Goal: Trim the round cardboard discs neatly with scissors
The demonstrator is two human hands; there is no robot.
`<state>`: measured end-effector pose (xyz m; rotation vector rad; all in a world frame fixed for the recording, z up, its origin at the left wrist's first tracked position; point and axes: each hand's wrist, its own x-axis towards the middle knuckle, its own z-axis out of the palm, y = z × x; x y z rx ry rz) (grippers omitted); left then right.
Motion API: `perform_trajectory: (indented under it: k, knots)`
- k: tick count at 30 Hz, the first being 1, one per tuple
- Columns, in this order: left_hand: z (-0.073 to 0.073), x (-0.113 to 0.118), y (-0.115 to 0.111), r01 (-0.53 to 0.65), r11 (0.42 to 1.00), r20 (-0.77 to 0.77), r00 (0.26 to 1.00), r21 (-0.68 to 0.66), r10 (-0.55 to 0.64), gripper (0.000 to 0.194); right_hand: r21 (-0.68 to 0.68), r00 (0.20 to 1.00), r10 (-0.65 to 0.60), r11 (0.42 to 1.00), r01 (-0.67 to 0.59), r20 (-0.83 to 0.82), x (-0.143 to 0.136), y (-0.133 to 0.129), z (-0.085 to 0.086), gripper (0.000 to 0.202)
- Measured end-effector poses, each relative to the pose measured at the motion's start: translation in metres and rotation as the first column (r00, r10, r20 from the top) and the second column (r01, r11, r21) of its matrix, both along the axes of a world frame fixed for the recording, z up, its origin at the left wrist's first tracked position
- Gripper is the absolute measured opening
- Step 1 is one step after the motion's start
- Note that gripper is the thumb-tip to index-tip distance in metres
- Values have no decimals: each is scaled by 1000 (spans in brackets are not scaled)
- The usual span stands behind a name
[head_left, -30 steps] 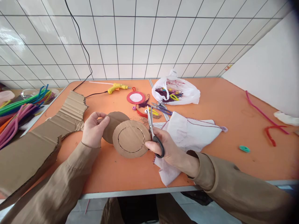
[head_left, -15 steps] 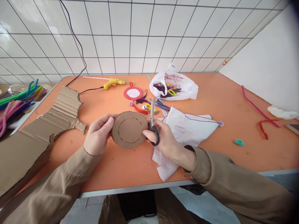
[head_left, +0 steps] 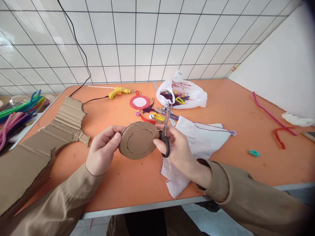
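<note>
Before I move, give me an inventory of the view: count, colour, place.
Cardboard discs: two, brown, stacked, centre
Scissors: one, black handles, in right hand
Cardboard sheet: one, brown, left
Glue gun: one, yellow, back
Ringed disc: one, red and white, back
Plastic bag: one, white, back
Bells: two, pink and white, behind discs
Loose tassels: purple and red, near bells
Cloth: one, white, right of discs
Fuzzy stems: two, pink and red, right
Stem bundle: many, mixed colours, far left
Small coil: one, teal, right
Table: orange, beneath
Tiled wall: white, behind
Left hand: one, brown sleeve, discs' left rim
Right hand: one, brown sleeve, discs' right rim
</note>
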<state>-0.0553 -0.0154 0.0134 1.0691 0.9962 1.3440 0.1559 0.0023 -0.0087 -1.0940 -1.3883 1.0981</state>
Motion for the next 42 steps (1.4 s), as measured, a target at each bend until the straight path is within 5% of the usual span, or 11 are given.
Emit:
perform_trajectory:
  k: [14,19,25,34,42]
  knots:
    - [-2,0,-5,56,994,-27,998,94,-54,18,12,993,112,994,-112,29,0,4,1,15]
    - [-2,-1,-4,12,1000,-29,999,-29,-12,29,-54,987,154,986,-156,-42,-1,3,9,18]
    - [0,6,1,66,994,-235,968,-83,-84,44,-47,981,154,986,-160,-118,-1,2,10,19]
    - [2,2,6,96,993,-446,888,-61,-113,36,-5,983,169,985,-170,-69,1,4,4,18]
    - [-4,0,10,93,996,-497,863,-17,-89,32,37,989,148,988,-147,-27,2,2,1,20]
